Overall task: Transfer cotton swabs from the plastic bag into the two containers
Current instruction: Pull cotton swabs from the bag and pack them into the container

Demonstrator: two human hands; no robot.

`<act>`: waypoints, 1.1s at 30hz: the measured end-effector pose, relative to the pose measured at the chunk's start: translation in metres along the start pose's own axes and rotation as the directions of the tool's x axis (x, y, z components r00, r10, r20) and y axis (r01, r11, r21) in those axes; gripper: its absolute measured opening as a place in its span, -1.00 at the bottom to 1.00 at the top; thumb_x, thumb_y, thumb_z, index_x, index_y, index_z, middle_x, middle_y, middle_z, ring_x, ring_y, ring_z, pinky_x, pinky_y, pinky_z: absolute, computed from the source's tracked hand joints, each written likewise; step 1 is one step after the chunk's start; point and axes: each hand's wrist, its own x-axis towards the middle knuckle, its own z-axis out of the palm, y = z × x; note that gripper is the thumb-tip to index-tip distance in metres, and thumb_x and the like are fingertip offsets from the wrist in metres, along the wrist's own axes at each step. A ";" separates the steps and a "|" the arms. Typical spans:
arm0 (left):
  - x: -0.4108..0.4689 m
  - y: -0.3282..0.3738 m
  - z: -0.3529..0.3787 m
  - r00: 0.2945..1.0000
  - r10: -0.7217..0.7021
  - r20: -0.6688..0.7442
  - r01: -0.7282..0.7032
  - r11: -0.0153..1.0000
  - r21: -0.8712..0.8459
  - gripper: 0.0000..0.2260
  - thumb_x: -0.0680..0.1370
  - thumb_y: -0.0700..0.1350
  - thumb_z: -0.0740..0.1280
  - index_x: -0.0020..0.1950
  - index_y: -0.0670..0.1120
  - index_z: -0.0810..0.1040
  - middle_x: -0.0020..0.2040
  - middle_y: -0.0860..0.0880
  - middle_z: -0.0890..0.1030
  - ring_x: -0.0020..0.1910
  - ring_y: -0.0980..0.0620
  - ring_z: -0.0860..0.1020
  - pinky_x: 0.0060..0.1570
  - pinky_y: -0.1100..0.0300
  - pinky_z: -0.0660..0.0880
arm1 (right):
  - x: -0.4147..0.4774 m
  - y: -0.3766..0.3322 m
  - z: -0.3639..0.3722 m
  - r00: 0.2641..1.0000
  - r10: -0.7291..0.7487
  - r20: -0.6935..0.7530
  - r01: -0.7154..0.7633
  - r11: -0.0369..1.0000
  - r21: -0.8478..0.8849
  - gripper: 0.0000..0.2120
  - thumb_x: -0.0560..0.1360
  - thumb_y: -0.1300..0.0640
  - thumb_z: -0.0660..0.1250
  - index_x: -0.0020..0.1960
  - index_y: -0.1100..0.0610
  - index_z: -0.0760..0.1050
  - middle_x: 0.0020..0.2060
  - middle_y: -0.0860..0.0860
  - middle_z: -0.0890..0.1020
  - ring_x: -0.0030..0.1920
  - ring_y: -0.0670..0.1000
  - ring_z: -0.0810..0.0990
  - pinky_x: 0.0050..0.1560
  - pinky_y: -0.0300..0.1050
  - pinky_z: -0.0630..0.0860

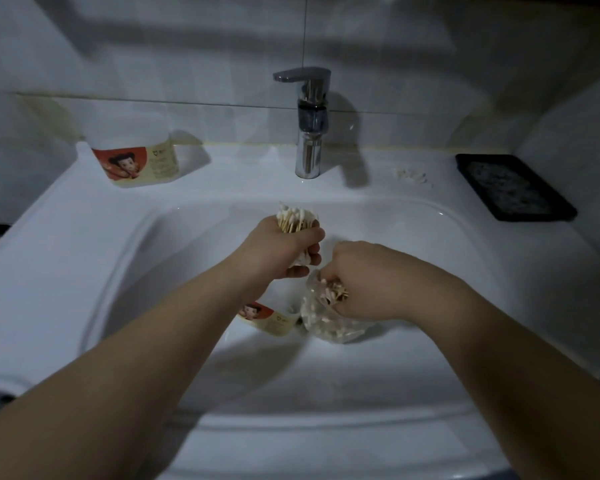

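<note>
We see the left hand [284, 245] over the middle of the sink [66, 244], its fingers curled tight round a thick bundle of cotton swabs [297, 220] that stands upright in the fist, white tips poking out at the top and bottom. Just beside it, towards the front, the right hand [359, 282] has its fingers curled down into the mouth of the plastic bag [326, 325], gripping the film together with a clump of swabs there; we cannot tell whether the fingers close on the swabs alone. The bag rests in the basin, crumpled, with more swabs lying inside it. A labelled container [271, 317] lies in the basin touching the bag's left side, partly hidden under the left wrist, and we cannot tell what it holds. A second container [139, 161] with the same red and cream label stands on the back left corner of the sink's ledge. The tap [310, 126] rises at the middle of the back edge, a few white scraps [411, 175] lie to its right, and a black tray [513, 187] sits at the back right corner.
</note>
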 end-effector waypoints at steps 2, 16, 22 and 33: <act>-0.001 0.000 0.001 1.000 0.008 0.011 -0.008 0.999 0.032 -0.92 0.59 -0.13 0.42 0.05 -0.09 0.62 -0.25 -0.04 0.65 -0.24 0.03 0.66 -0.15 0.10 0.61 | 0.002 0.003 0.003 0.998 -0.035 -0.044 0.039 0.995 0.097 -0.81 0.53 -0.06 0.32 -0.07 -0.06 0.69 -0.18 -0.02 0.54 -0.18 0.01 0.57 -0.10 0.04 0.58; 0.003 -0.004 0.001 0.999 0.010 -0.038 -0.003 0.984 0.181 -0.98 0.58 -0.12 0.42 0.00 -0.02 0.64 -0.16 0.00 0.68 -0.16 0.06 0.66 -0.23 0.20 0.64 | 0.005 0.009 -0.001 0.975 -0.067 -0.211 0.113 0.970 0.215 -0.90 0.53 0.00 0.36 -0.11 -0.02 0.62 -0.17 -0.08 0.66 -0.15 -0.05 0.61 -0.06 -0.04 0.58; 0.003 -0.003 -0.002 0.998 0.001 -0.067 0.013 0.981 0.196 -0.94 0.56 -0.13 0.43 0.02 -0.03 0.64 -0.22 0.00 0.68 -0.22 0.07 0.66 -0.22 0.18 0.65 | 0.001 0.013 -0.009 0.942 -0.020 -0.334 0.124 0.948 0.294 -0.90 0.50 0.05 0.44 -0.03 -0.05 0.73 -0.20 -0.14 0.70 -0.19 -0.17 0.57 -0.16 -0.40 0.41; 0.000 -0.002 -0.006 0.998 -0.006 0.067 -0.011 0.968 0.251 -0.67 0.43 -0.32 0.53 0.12 -0.08 0.56 -0.23 -0.06 0.61 -0.27 0.06 0.61 -0.21 0.19 0.62 | -0.003 0.017 -0.014 0.974 0.065 -0.219 0.002 0.956 0.294 -0.88 0.51 0.10 0.46 -0.02 -0.08 0.74 -0.17 -0.14 0.72 -0.12 -0.16 0.63 -0.05 -0.20 0.56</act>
